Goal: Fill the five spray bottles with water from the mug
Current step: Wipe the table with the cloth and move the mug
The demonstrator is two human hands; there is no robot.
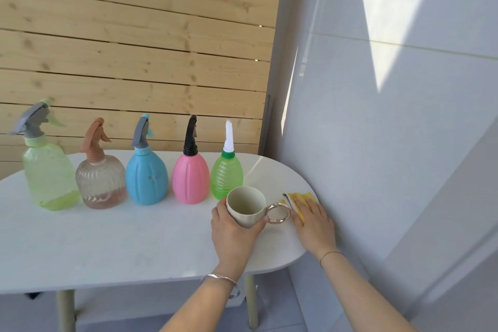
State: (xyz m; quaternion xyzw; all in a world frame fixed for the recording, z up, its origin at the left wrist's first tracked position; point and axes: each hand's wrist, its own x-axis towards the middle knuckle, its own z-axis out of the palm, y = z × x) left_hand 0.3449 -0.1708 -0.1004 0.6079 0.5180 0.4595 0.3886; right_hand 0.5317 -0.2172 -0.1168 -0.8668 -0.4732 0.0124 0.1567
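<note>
Several spray bottles stand in a row along the back of the white table (107, 245), all with spray heads on: a large pale green one (48, 175), a clear ribbed one (101, 183), a blue one (147, 178), a pink one (190, 178) and a small green one (227, 176). My left hand (234, 234) grips a cream mug (246, 206) with a copper ring handle, just in front of the small green bottle. The mug's inside looks empty. My right hand (314, 219) lies flat on a yellow cloth (301, 198) at the table's right end.
A wooden slat wall (134, 48) runs behind the table. A grey wall (377, 143) stands close along the table's right end. The table's rounded front edge is near me, with its legs (252, 302) below.
</note>
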